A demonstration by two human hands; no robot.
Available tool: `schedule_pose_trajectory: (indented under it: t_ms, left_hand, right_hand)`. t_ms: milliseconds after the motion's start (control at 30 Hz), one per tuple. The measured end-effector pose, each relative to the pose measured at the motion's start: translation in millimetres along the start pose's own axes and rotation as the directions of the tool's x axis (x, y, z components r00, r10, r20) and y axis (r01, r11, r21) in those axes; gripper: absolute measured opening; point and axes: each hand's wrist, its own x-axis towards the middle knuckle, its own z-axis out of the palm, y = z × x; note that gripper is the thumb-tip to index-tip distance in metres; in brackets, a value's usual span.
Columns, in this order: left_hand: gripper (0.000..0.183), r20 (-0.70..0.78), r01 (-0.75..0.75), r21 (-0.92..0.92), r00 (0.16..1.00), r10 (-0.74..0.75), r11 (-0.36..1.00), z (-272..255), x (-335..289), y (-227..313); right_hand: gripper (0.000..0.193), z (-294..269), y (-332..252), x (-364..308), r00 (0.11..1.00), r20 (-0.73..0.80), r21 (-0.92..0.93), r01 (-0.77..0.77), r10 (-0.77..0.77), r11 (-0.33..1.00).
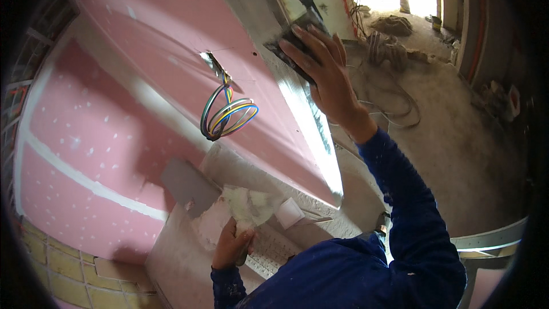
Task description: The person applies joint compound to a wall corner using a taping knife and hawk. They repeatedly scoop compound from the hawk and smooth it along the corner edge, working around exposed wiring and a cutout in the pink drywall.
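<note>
My right hand [320,74] reaches up to the edge of a pink plasterboard wall [171,28], its fingers laid over a dark flat tool [293,51] pressed against that edge. The tool's exact kind is partly hidden under the fingers. Below it runs a wet-looking strip of whitish filler [306,109] down the board's edge. Low in the view, my left hand [233,244] is closed round the handle of a broad putty knife, its blade [249,203] smeared with pale filler. A coil of coloured electrical wires [229,117] hangs from a slot in the board between my hands.
Another pink board [97,149] with white filled joints and spots stands at left. A grey panel [191,186] and a small white piece [289,213] lie by my left hand. A cable [409,114] and sacks [386,48] lie on the dusty floor at right.
</note>
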Motion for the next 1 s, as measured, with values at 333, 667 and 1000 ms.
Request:
schedule_pose_trajectory:
  t_ms: [333,667,1000]
  left_hand:
    - [0.037,-0.044,0.097,0.019,0.994,-0.096,0.995,0.1,-4.2,-5.3]
    - [0.036,0.001,0.023,0.012,1.000,-0.023,1.000,3.9,-5.0,-2.9]
    - [0.038,-0.045,0.057,0.010,0.997,-0.056,0.998,-2.6,-13.7,-14.8]
  right_hand:
    - [0.082,-12.7,-13.4,-44.5,0.995,0.095,0.042,0.011,-0.015,0.999]
    - [0.079,19.1,-22.5,40.3,0.989,-0.132,-0.018,0.064,-0.066,0.998]
    - [0.079,-7.3,-13.5,-1.5,0.998,-0.062,0.035,0.018,-0.016,0.999]
